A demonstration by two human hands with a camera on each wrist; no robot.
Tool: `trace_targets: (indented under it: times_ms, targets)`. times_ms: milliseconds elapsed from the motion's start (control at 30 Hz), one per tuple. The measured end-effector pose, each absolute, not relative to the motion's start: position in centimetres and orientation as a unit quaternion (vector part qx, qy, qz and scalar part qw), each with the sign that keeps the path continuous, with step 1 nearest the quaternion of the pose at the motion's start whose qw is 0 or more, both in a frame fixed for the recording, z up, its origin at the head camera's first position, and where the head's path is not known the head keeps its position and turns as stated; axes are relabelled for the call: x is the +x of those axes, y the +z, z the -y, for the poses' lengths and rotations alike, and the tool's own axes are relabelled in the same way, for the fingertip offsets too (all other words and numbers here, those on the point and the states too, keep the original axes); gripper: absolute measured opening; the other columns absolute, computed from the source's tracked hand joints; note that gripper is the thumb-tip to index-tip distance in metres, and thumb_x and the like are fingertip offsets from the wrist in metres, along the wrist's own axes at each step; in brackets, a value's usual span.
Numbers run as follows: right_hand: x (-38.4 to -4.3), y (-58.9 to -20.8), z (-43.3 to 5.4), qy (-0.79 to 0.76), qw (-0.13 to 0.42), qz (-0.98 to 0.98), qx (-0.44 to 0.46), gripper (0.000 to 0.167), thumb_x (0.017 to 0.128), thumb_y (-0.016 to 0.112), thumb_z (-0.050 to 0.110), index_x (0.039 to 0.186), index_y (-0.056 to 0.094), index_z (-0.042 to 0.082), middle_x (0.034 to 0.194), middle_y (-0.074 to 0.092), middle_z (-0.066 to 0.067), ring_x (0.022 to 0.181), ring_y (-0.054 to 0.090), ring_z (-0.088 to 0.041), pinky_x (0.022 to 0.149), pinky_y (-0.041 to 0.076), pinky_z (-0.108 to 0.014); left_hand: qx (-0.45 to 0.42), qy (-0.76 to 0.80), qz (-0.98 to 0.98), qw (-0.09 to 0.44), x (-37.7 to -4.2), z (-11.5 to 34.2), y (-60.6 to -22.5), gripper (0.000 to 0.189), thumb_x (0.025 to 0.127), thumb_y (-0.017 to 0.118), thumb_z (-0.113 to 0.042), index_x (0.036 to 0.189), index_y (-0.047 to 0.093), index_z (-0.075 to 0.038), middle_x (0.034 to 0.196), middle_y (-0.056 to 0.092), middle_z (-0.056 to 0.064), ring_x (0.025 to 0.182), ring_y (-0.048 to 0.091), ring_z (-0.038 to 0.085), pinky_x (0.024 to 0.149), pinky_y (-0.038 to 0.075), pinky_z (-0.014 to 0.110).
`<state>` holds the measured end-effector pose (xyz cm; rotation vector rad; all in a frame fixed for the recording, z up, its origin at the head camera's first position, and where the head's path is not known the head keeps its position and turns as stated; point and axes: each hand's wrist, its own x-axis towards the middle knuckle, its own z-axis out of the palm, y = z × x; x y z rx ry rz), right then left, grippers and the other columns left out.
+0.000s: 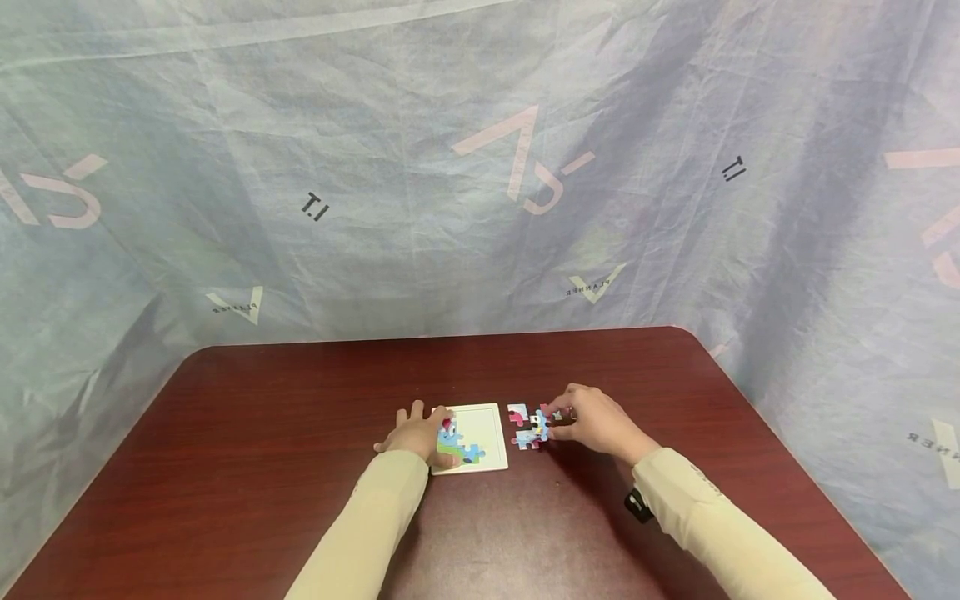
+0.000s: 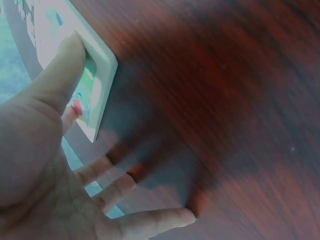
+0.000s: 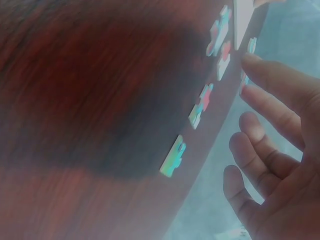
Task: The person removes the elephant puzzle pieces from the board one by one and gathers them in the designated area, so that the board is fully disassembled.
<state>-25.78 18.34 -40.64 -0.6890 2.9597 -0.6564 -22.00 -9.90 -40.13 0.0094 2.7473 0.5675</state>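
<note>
A white puzzle tray [image 1: 491,433] lies on the table with joined blue and green jigsaw pieces [image 1: 471,454] along its left and lower part. My left hand [image 1: 415,437] rests at the tray's left side, fingers spread; in the left wrist view its thumb [image 2: 70,57] lies over the tray's edge. To the right of the tray, my right hand [image 1: 600,425] pinches a blue and white jigsaw piece [image 1: 541,425] between thumb and forefinger. The right wrist view shows this jigsaw piece [image 3: 251,46] edge-on at the fingertips, over the table.
Several loose jigsaw pieces [image 1: 517,414] lie right of the tray, partly hidden by the right hand; one green and blue piece [image 3: 173,157] lies apart from the others. Beyond the dark red wooden table [image 1: 300,400] hangs a grey printed cloth [image 1: 375,167].
</note>
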Motion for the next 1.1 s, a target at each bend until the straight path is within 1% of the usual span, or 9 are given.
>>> trace_targets:
  times_ms: [200,233,300,367,467,533,667,933,1100]
  targets:
    - [-25.6,-41.1,-19.3,-0.204,0.018,-0.953,-0.221,0.023,0.083,0.086,0.022,0.104,0.080,0.017,0.089,0.059,0.003,0.073,0.053,-0.014,0.064,0.045,-0.033,0.004,0.199,-0.966,0.162,-22.1,9.9,-40.4,0.073,0.087,0.083,-0.027,0.149,0.046,-0.019,0.160,0.024,0.022,0.146,0.023,0.045,0.097,0.033,0.082]
    - [-25.5,-41.1,-19.5,-0.204,0.018,-0.953,-0.222,0.022,0.083,0.086,0.021,0.104,0.080,0.018,0.091,0.060,0.003,0.076,0.056,-0.016,0.065,0.046,-0.034,0.004,0.199,-0.966,0.162,-22.1,9.9,-40.3,0.073,0.086,0.083,-0.027,0.149,0.047,-0.019,0.160,0.025,0.022,0.146,0.023,0.045,0.097,0.033,0.082]
    - [-25.4,-41.2,-19.7,-0.200,0.016,-0.954,-0.224,0.020,0.083,0.086,0.021,0.102,0.080,0.018,0.098,0.064,0.003,0.090,0.064,-0.023,0.071,0.051,-0.039,0.004,0.199,-0.966,0.162,-22.0,9.9,-40.2,0.072,0.087,0.083,-0.026,0.148,0.047,-0.018,0.159,0.025,0.021,0.145,0.024,0.045,0.097,0.033,0.082]
    - [-25.3,-41.4,-19.9,-0.202,0.020,-0.954,-0.221,0.020,0.083,0.086,0.021,0.102,0.080,0.018,0.098,0.064,0.001,0.093,0.064,-0.027,0.072,0.052,-0.041,0.003,0.199,-0.966,0.163,-21.9,9.9,-39.9,0.072,0.087,0.083,-0.026,0.148,0.047,-0.018,0.159,0.025,0.021,0.145,0.024,0.045,0.097,0.033,0.082]
    - [-25.3,-41.7,-20.2,-0.203,0.026,-0.955,-0.214,0.019,0.083,0.086,0.021,0.102,0.080,0.018,0.093,0.061,0.000,0.085,0.061,-0.023,0.069,0.049,-0.038,0.003,0.198,-0.966,0.164,-21.8,9.9,-39.7,0.072,0.087,0.083,-0.026,0.148,0.046,-0.018,0.159,0.025,0.021,0.145,0.024,0.045,0.097,0.033,0.082]
    - [-25.3,-41.9,-20.3,-0.207,0.033,-0.955,-0.208,0.020,0.084,0.086,0.020,0.102,0.081,0.017,0.086,0.057,0.001,0.073,0.052,-0.016,0.064,0.044,-0.034,0.004,0.197,-0.967,0.164,-21.8,9.9,-39.7,0.072,0.087,0.083,-0.026,0.148,0.046,-0.018,0.159,0.025,0.021,0.145,0.024,0.045,0.097,0.033,0.082]
    - [-25.3,-42.3,-20.6,-0.211,0.035,-0.955,-0.205,0.019,0.083,0.086,0.020,0.102,0.081,0.017,0.086,0.056,0.004,0.075,0.050,-0.012,0.065,0.044,-0.033,0.003,0.194,-0.967,0.163,-21.9,9.8,-39.9,0.072,0.087,0.083,-0.026,0.148,0.046,-0.018,0.158,0.026,0.021,0.145,0.024,0.045,0.097,0.033,0.082]
    - [-24.9,-42.8,-20.8,-0.214,0.035,-0.954,-0.205,0.019,0.083,0.086,0.019,0.100,0.080,0.017,0.090,0.060,0.003,0.079,0.054,-0.014,0.068,0.047,-0.034,0.005,0.179,-0.971,0.156,-22.3,9.7,-40.6,0.073,0.085,0.085,-0.028,0.147,0.048,-0.018,0.153,0.031,0.021,0.140,0.029,0.045,0.093,0.036,0.082]
    - [-24.8,-42.8,-21.0,-0.223,0.038,-0.953,-0.202,0.020,0.083,0.086,0.017,0.101,0.079,0.015,0.086,0.058,0.003,0.081,0.053,-0.015,0.069,0.046,-0.034,0.004,0.182,-0.971,0.155,-22.4,9.7,-40.8,0.073,0.084,0.085,-0.028,0.147,0.048,-0.018,0.153,0.031,0.021,0.140,0.030,0.045,0.093,0.035,0.082]
